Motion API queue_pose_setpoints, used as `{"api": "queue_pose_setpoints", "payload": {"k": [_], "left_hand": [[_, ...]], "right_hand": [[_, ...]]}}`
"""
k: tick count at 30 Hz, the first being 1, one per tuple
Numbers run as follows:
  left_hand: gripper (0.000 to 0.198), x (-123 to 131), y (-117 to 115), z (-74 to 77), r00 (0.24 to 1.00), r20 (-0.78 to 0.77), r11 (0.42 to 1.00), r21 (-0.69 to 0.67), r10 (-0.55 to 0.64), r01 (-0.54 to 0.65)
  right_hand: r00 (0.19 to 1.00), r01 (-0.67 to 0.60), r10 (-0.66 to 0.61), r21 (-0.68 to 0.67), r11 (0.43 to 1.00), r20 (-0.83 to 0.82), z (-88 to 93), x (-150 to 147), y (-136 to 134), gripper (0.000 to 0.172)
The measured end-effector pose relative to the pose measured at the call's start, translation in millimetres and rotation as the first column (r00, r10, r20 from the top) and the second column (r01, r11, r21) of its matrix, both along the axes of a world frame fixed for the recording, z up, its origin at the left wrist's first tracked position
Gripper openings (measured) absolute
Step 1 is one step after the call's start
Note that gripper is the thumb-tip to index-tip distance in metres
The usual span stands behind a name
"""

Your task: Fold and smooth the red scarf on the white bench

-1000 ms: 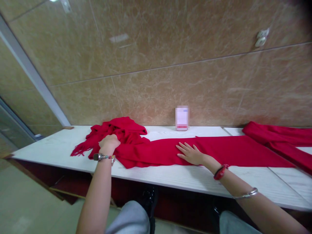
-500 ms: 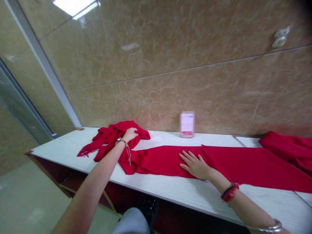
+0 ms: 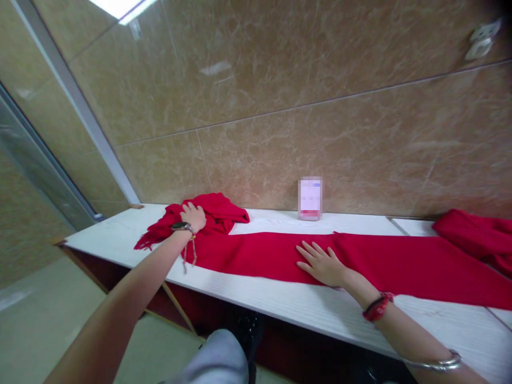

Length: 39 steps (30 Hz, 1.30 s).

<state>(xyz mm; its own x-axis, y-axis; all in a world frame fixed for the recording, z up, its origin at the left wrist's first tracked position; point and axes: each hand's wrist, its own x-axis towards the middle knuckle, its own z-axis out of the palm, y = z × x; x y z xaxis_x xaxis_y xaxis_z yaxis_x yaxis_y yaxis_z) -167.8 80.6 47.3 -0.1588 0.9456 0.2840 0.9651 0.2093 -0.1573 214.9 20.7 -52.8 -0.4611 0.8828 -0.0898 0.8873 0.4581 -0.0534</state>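
Observation:
A long red scarf [image 3: 256, 256] lies stretched along the white counter, with a crumpled, fringed part bunched at its left end. On that bunched part rests my left hand [image 3: 194, 217], its fingers spread over the cloth. My right hand [image 3: 326, 266] lies flat on the smooth middle stretch, palm down with the fingers apart. Under my left wrist the cloth is partly hidden.
More red cloth [image 3: 476, 240] is heaped at the counter's right end. A phone-like object [image 3: 310, 198], blurred out, leans against the tiled wall behind the white counter [image 3: 280, 298]. Open shelves sit below the front edge. A wall socket [image 3: 483, 40] is at the upper right.
My left hand has slid leftward over the bunched cloth, and its fingers are more spread. The scarf near it lies straighter and flatter. My right hand keeps its place.

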Motion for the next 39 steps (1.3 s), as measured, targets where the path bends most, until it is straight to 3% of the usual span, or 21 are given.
{"api": "queue_pose_setpoints", "payload": {"k": [1,2,3,5,6,9,13,14,16,18,20,23,25,28,32,35,39], "left_hand": [[0.05,17,-1,-8.1,0.995,-0.008,0.994,-0.021,-0.104,0.104],[0.049,33,-1,-15.2,0.956,0.018,0.95,-0.108,-0.293,0.293],[0.049,47,-2,-21.5,0.886,0.087,0.862,-0.204,-0.455,0.463],[0.053,68,-1,-32.3,0.784,0.231,0.715,-0.322,-0.577,0.621],[0.053,74,0,-36.4,0.762,0.286,0.68,-0.345,-0.58,0.647],[0.045,72,9,-38.7,0.748,0.394,0.687,-0.313,-0.534,0.656],[0.042,58,25,-18.2,0.638,0.547,0.683,-0.157,-0.542,0.714],[0.04,58,27,-12.9,0.649,0.527,0.693,-0.147,-0.549,0.706],[0.034,65,26,-8.7,0.743,0.399,0.747,-0.184,-0.538,0.639],[0.031,79,20,-15.4,0.825,0.239,0.807,-0.198,-0.511,0.557],[0.037,93,13,-30.4,0.839,0.177,0.832,-0.136,-0.514,0.538],[0.045,106,6,-50.6,0.82,0.24,0.812,-0.157,-0.52,0.562],[0.04,108,7,-52.3,0.813,0.301,0.783,-0.246,-0.499,0.571],[0.027,106,12,-34.4,0.757,0.367,0.717,-0.27,-0.541,0.643],[0.025,108,12,-0.2,0.594,0.387,0.616,-0.08,-0.705,0.784],[0.021,112,5,10.8,0.605,0.271,0.617,-0.051,-0.748,0.785],[0.026,115,0,9.3,0.657,0.275,0.661,-0.089,-0.702,0.745]], "right_hand": [[1.0,-0.002,0.002,0.001,1.0,0.0,0.5,0,0,0.05],[1.0,-0.003,0.003,0.003,1.0,-0.001,1.2,0,0,0.051],[1.0,-0.001,0.001,0.002,1.0,-0.001,1.9,-1,-1,0.051],[1.0,0.015,-0.015,0.0,1.0,0.001,3.2,-1,-1,0.054],[1.0,0.032,-0.032,-0.001,1.0,0.001,3.8,-1,-2,0.055],[0.999,0.048,-0.048,-0.008,0.999,-0.007,5.6,-1,-3,0.056],[1.0,0.013,-0.013,-0.014,1.0,-0.012,8.9,-2,-5,0.052],[1.0,0.013,-0.013,-0.016,1.0,-0.012,9.4,-2,-5,0.052],[1.0,0.017,-0.018,-0.024,1.0,-0.015,9.1,-2,-4,0.053],[0.999,0.017,-0.017,-0.027,0.999,-0.03,7.2,-2,-2,0.055],[0.999,0.012,-0.014,-0.026,1.0,-0.046,4.4,-2,1,0.057],[0.998,0.008,-0.009,-0.025,1.0,-0.063,0.9,-1,4,0.058],[0.998,0.01,-0.011,-0.024,1.0,-0.064,0.1,-1,4,0.058],[0.997,0.017,-0.017,-0.008,1.0,-0.074,0.6,-1,3,0.059],[0.997,0.011,-0.01,0.003,1.0,-0.08,0.6,-1,3,0.059],[0.997,0.003,-0.002,0.016,1.0,-0.073,-0.7,-1,3,0.058],[0.997,-0.001,0.003,0.034,0.999,-0.073,-1.0,-1,2,0.057]]}}
